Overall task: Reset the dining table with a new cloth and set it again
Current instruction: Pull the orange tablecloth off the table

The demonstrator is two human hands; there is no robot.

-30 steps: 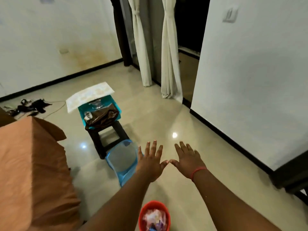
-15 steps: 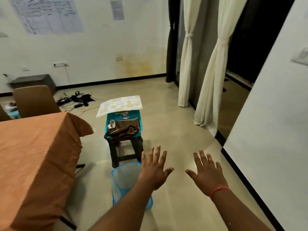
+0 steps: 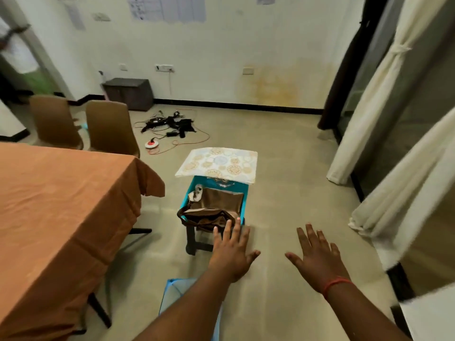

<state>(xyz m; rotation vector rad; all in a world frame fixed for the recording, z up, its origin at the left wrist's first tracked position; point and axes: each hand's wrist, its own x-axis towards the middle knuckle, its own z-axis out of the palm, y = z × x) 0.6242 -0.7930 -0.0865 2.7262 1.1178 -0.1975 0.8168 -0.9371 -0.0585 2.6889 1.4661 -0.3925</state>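
The dining table (image 3: pixel 49 205) on the left wears an orange cloth that hangs over its edges. Ahead, a teal bin (image 3: pixel 242 200) sits on a dark stool (image 3: pixel 190 238). A folded brown cloth (image 3: pixel 211 210) lies in the bin, and a patterned placemat (image 3: pixel 219 163) rests across its far rim. My left hand (image 3: pixel 231 252) stretches out with fingers spread, its fingertips just short of the brown cloth. My right hand (image 3: pixel 317 257), with a red band at the wrist, is spread flat over the floor and holds nothing.
Two brown chairs (image 3: pixel 108 126) stand behind the table. Cables and a power strip (image 3: pixel 170 126) lie on the floor near a dark box (image 3: pixel 128 93) by the wall. White curtains (image 3: pixel 384 102) hang on the right. A blue mesh basket (image 3: pixel 177 294) sits under my left arm.
My view has lifted and moved closer to the stool and bin. Both hands have advanced, the left one nearing the brown cloth. Chairs and the far wall have come into view.
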